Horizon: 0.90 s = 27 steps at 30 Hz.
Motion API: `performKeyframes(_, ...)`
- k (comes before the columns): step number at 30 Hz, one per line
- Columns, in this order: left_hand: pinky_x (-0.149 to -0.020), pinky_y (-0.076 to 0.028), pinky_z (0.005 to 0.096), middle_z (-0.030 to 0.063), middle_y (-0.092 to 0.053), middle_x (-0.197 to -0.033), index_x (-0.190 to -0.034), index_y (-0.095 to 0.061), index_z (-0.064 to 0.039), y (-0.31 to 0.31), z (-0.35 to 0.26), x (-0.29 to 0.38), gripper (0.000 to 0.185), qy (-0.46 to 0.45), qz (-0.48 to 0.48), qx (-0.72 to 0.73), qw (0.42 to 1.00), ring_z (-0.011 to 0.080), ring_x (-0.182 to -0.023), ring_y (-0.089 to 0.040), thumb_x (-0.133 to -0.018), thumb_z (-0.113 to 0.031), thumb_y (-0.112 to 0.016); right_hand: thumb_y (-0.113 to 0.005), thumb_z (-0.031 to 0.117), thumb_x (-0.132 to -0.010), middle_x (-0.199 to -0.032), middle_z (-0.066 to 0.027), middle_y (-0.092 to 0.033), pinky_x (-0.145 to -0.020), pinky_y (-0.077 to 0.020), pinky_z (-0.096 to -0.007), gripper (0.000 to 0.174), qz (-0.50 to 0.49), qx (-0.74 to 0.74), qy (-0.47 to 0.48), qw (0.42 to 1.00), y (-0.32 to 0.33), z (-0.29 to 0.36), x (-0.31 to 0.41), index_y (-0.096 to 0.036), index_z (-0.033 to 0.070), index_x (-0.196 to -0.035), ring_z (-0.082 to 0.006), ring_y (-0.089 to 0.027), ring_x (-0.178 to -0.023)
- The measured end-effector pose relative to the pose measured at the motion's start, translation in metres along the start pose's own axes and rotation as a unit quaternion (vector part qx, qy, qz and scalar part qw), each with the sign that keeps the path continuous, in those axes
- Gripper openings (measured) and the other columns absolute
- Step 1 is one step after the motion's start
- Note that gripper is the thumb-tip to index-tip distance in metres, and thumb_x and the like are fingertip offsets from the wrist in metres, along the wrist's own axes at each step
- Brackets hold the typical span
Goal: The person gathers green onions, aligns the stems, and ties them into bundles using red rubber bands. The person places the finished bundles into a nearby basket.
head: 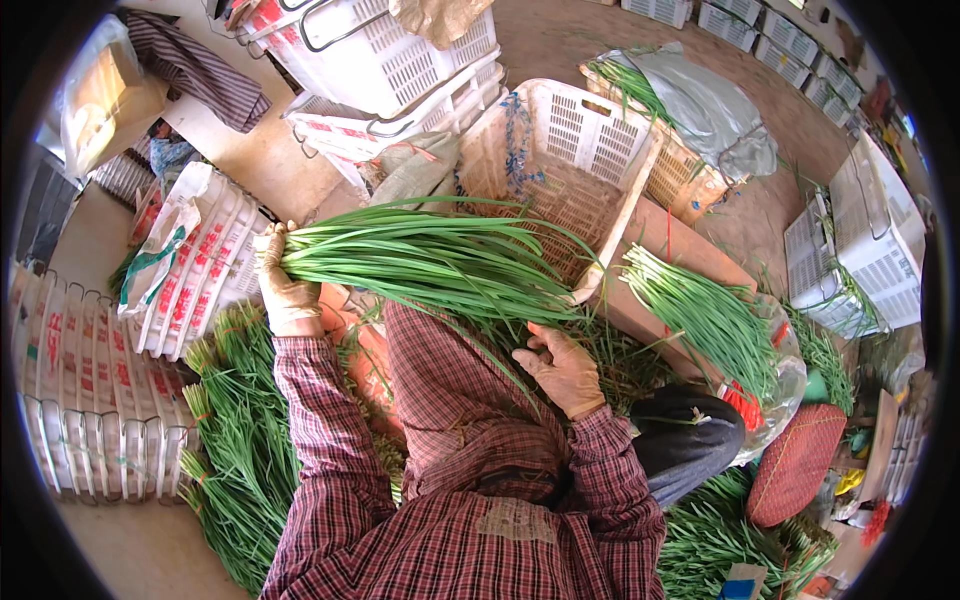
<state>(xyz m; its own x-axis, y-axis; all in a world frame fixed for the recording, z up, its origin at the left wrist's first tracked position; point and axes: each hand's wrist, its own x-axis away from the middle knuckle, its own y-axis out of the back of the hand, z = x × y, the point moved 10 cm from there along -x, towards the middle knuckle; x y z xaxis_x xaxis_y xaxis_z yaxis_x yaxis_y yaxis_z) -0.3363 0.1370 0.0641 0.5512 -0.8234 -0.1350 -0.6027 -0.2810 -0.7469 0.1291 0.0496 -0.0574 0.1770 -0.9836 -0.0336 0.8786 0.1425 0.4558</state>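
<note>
My left hand [283,281], in a thin pale glove, is closed round the pale stem ends of a bunch of long green garlic chives [420,247]. The leaves stretch to the right over my knee, their tips reaching the near rim of a plastic crate [559,172]. My right hand [559,367], gloved too, is below the leaf tips with thumb and fingers apart, holding nothing. Another bunch of chives [697,315] lies to the right on a wooden board [645,225], white ends toward the crate.
Tied chive bundles [247,420] are piled at my left, beside stacked white crates [199,262]. More chives [727,525] lie at the lower right near a red cushion [796,465]. A crate partly covered by a grey plastic sheet [697,105] stands beyond. Red ties [741,405] lie by the board.
</note>
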Motion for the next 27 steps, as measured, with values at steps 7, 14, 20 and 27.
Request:
performKeyframes(7,-0.097,-0.058,0.0407,0.0132,-0.074,-0.108,-0.109,-0.069,-0.002,0.003,-0.007,0.000,0.015,0.005,0.011,0.011,1.000,0.0250,-0.102,-0.071,-0.096,-0.006,-0.073,-0.072,0.027,-0.101,-0.083,-0.0038,-0.069,-0.065,-0.0544,-0.0303,0.017,-0.034,-0.120,0.062,0.990,0.010,0.003,-0.008,-0.074,0.010,-0.103,-0.0128,-0.064,-0.071)
performKeyframes(14,-0.097,-0.058,0.0385,0.0096,-0.072,-0.110,-0.116,-0.066,-0.004,-0.060,-0.107,-0.014,0.019,-0.135,0.075,-0.044,0.987,0.0234,-0.102,-0.070,-0.097,-0.006,-0.072,-0.066,0.027,-0.105,-0.090,-0.0011,-0.069,-0.070,-0.0519,-0.0259,0.024,0.014,-0.229,-0.223,0.947,0.028,-0.089,0.033,-0.076,0.006,-0.110,-0.0087,-0.062,-0.075)
performKeyframes(20,-0.102,-0.057,0.0365,0.0137,-0.073,-0.116,-0.123,-0.065,-0.001,-0.234,-0.194,0.063,0.027,-0.361,0.168,-0.214,0.892,0.0232,-0.110,-0.071,-0.097,-0.003,-0.071,-0.065,0.024,-0.104,-0.106,-0.0054,-0.073,-0.080,-0.0553,-0.0293,0.034,0.079,-0.137,-0.215,0.964,0.003,-0.105,0.042,-0.069,0.004,-0.132,-0.0142,-0.069,-0.086)
performKeyframes(27,-0.096,-0.057,0.0407,0.0107,-0.071,-0.107,-0.111,-0.069,-0.008,-0.289,-0.047,0.199,0.016,-0.419,0.405,-0.567,0.583,0.0219,-0.098,-0.067,-0.095,-0.010,-0.068,-0.064,0.027,-0.104,-0.114,-0.0132,-0.075,-0.085,-0.0559,-0.0344,0.038,0.102,-0.024,-0.210,0.972,0.002,-0.094,0.038,-0.067,0.004,-0.135,-0.0199,-0.073,-0.092)
